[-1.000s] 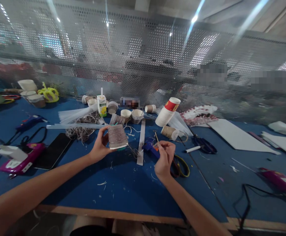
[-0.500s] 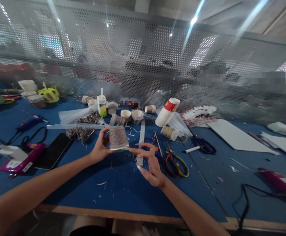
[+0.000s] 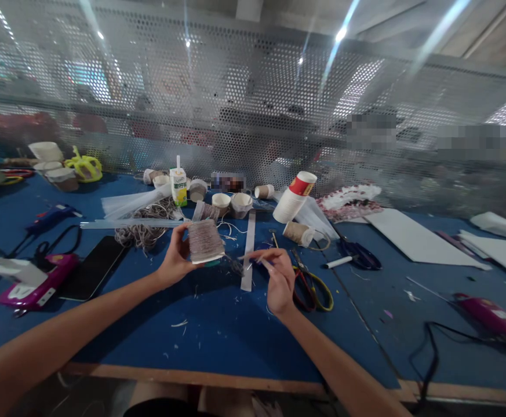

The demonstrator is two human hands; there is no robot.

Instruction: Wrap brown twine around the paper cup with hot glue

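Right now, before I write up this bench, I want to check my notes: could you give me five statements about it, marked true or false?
1. The left hand holds a cord-wrapped piece. True.
2. The right hand is gripping the scissors. False: the scissors lie on the table beside the right hand.
3. The stack of paper cups leans to one side. True.
4. The phone lies to the right of the drink carton in the picture. False: the phone is to the left of the drink carton.
5. A straw sticks up from the drink carton. True.
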